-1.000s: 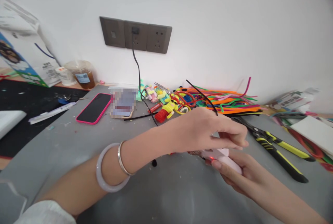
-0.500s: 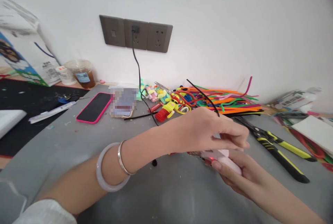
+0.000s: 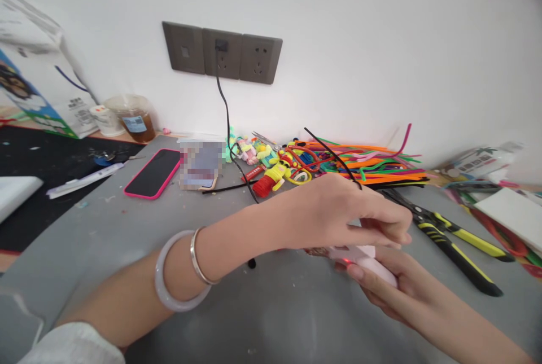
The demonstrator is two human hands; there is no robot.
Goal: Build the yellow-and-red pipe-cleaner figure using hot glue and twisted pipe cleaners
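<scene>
My left hand (image 3: 339, 211) reaches across to the right, wrist bent and fingers curled together in a pinch. What sits between its fingertips is hidden. Just beneath it, my right hand (image 3: 393, 285) grips a small pale pink handheld device (image 3: 376, 271) with a glowing red light. The device's brownish patterned front end (image 3: 317, 251) pokes out under my left palm. A black pipe cleaner (image 3: 330, 152) slants up behind my left hand; I cannot tell whether the hand holds it. Beyond the wrist lies a yellow and red pipe-cleaner figure (image 3: 275, 176).
A pile of coloured pipe cleaners (image 3: 389, 163) lies by the wall. Black-and-yellow pliers (image 3: 457, 248) rest at right. To the left are a pink-cased phone (image 3: 154, 174) and a drink cup (image 3: 138, 121). A black cord (image 3: 224, 99) runs down from the wall socket (image 3: 222, 53).
My left fingertips and the device in my right hand have shifted slightly to the right. Both hands keep the same hold, and the red light stays lit.
</scene>
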